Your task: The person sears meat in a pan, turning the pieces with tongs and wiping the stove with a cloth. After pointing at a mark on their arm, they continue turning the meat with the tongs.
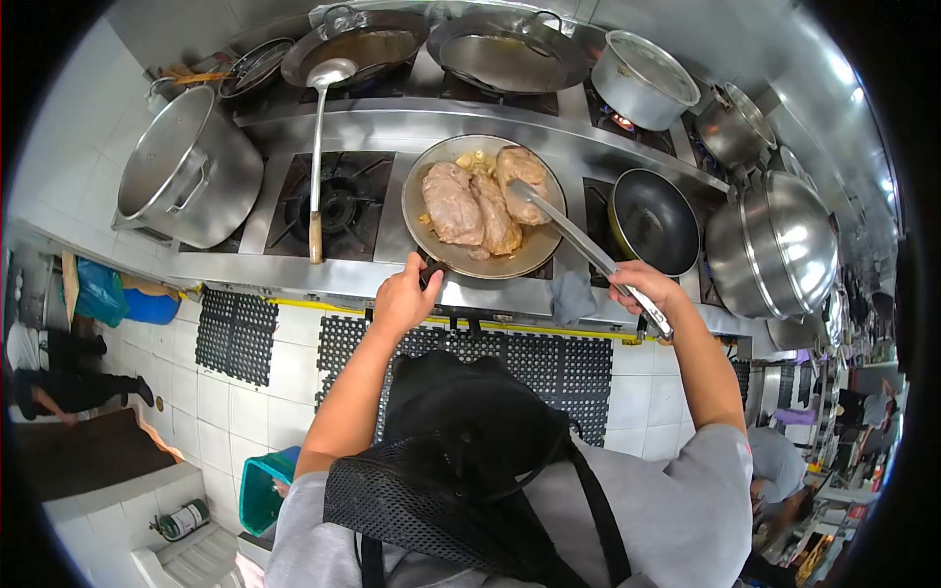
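In the head view a wide frying pan (pixel 537 250) sits on the front of the stove, holding several browned pieces of meat (pixel 454 203) and chopped yellowish bits (pixel 474 160). My left hand (pixel 402 299) is closed around the pan's black handle (pixel 431 272). Metal tongs (pixel 586 242) are in my right hand (pixel 648 291), fingers wrapped round their lower part. The tips of the tongs rest at the right-hand piece of meat (pixel 516 169). A grey cloth (pixel 572 298) lies on the stove edge between the pan and my right hand.
A long ladle (pixel 317 147) lies across the burner (pixel 339 203) left of the pan. Around it stand a tall pot (pixel 221 191), two woks (pixel 510 64) at the back, a lidded pot (pixel 642 88) over flame, a black pan (pixel 655 223) and steel bowls (pixel 784 240). Other people are farther off.
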Demonstrator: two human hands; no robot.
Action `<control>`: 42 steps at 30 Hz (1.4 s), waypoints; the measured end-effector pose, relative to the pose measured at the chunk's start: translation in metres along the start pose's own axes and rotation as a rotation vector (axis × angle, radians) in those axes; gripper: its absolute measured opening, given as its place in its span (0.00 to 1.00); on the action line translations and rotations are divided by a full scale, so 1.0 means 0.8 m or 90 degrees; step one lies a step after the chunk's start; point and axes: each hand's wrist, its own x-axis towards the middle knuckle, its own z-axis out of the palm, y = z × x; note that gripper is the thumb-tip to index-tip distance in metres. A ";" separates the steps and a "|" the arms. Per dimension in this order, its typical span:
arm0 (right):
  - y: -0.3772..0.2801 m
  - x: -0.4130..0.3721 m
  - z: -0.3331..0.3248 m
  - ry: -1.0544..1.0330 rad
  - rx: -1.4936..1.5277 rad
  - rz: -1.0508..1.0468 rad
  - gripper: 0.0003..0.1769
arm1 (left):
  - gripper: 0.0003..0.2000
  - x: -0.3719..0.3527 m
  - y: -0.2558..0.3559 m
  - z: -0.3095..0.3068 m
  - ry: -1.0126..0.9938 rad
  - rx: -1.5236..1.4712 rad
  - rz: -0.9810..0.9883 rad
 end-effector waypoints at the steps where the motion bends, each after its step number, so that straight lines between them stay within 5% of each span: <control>1: -0.006 -0.006 0.002 0.009 -0.021 0.000 0.12 | 0.18 0.000 -0.003 0.002 0.003 -0.003 -0.007; 4: -0.032 -0.018 0.005 0.077 -0.140 0.019 0.11 | 0.18 0.002 -0.010 0.003 0.044 -0.010 0.039; 8: -0.056 -0.013 0.005 0.180 -0.634 -0.068 0.34 | 0.18 0.001 -0.009 0.000 0.021 -0.013 0.023; 11: -0.036 -0.001 0.032 0.288 -0.727 -0.113 0.39 | 0.18 0.001 -0.010 0.004 0.019 -0.026 0.016; 18: -0.029 -0.015 0.036 0.231 -0.603 -0.140 0.35 | 0.18 0.002 -0.009 0.003 0.027 -0.020 0.015; 22: -0.019 -0.083 0.053 0.333 -0.588 -0.197 0.33 | 0.20 0.000 -0.009 0.003 0.024 -0.022 -0.007; 24: 0.004 -0.105 0.048 0.340 -0.361 -0.309 0.33 | 0.24 -0.004 -0.008 0.006 0.027 -0.037 -0.026; 27: 0.029 -0.115 0.074 0.319 -0.130 -0.269 0.35 | 0.31 -0.020 -0.010 0.013 0.101 -0.099 -0.034; 32: 0.116 -0.020 0.113 0.216 0.152 -0.380 0.29 | 0.33 -0.081 -0.047 0.044 0.086 -0.178 -0.122; 36: 0.054 -0.004 0.149 0.048 0.498 -0.396 0.13 | 0.21 -0.157 -0.069 0.081 -0.017 -0.086 -0.148; 38: 0.003 0.025 0.137 -0.245 0.678 -0.545 0.17 | 0.16 -0.187 -0.056 0.082 -0.053 -0.082 -0.154; 42: -0.150 -0.003 0.143 -0.390 0.863 -0.735 0.22 | 0.11 -0.228 -0.036 0.080 -0.071 -0.177 -0.223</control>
